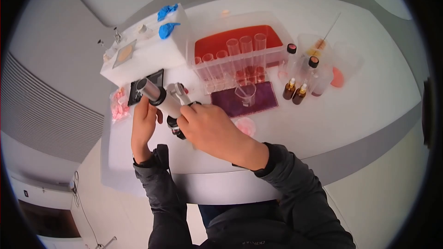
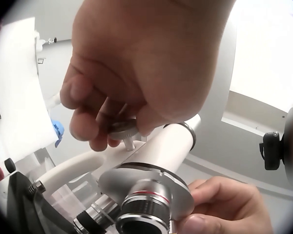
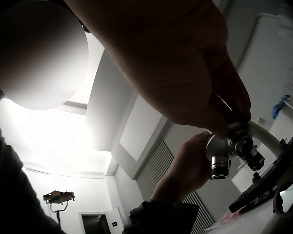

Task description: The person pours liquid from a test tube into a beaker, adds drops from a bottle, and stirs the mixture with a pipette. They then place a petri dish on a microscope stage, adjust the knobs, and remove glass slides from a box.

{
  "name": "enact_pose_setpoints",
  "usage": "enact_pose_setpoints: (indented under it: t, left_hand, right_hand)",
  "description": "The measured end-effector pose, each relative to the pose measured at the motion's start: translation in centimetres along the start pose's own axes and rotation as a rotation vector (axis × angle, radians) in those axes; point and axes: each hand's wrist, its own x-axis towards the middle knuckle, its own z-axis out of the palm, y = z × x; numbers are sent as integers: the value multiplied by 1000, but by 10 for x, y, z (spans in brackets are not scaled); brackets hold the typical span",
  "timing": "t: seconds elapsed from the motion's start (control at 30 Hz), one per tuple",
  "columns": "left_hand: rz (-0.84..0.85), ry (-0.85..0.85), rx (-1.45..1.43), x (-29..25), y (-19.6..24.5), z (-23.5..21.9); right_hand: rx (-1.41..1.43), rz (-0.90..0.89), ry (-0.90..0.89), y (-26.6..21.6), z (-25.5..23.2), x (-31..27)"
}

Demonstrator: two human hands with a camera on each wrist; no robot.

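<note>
A white microscope (image 1: 169,107) with a silver eyepiece tube (image 1: 149,89) stands between both hands, near the table's front left. My left hand (image 1: 144,127) is at the far side of its tube; in the left wrist view its thumb and fingers pinch a round metal knob (image 2: 122,128) on a short stem. From the other side, my right hand (image 1: 213,131) holds the edge of the silver revolving nosepiece (image 2: 112,181) between thumb and fingers. An objective lens (image 2: 145,204) with a red ring points out of the nosepiece. In the right wrist view, the black stage (image 3: 268,183) sits below the objectives.
Right of the microscope, a small beaker (image 1: 245,96) stands on a purple mat (image 1: 226,103), before racked test tubes (image 1: 233,48) and a tub of red liquid (image 1: 203,41). Brown dropper bottles (image 1: 299,95) stand farther right. A foam block (image 1: 177,46) with blue gloves (image 1: 168,30) is at back left.
</note>
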Motion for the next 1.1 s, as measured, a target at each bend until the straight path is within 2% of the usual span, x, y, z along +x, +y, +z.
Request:
enact_pose_setpoints:
  t: [0.13, 0.2, 0.27, 0.47, 0.57, 0.6, 0.8, 0.9, 1.0, 1.1]
  left_hand:
    - [-70, 94, -56, 0, 4, 10]
    - [-64, 91, -95, 2, 5, 11]
    - [-134, 62, -210, 4, 5, 9]
    - [-105, 28, -163, 2, 14, 5]
    - [-11, 8, -104, 0, 8, -2]
    - [19, 5, -84, 0, 7, -3]
    - [-99, 42, -160, 2, 11, 6]
    - [-148, 18, -319, 5, 4, 4]
    - [-198, 19, -268, 5, 7, -1]
    - [-128, 38, -186, 2, 17, 1]
  right_hand:
    - [59, 14, -21, 3, 5, 1]
    - [77, 14, -35, 4, 5, 0]
    - [102, 26, -64, 5, 4, 1]
    - [188, 56, -118, 9, 3, 0]
    - [192, 67, -122, 9, 2, 0]
    - [190, 65, -119, 9, 2, 0]
    - [164, 43, -72, 8, 2, 1]
    - [141, 17, -44, 8, 5, 0]
    - [93, -38, 7, 10, 7, 1]
    - [94, -39, 0, 10, 6, 0]
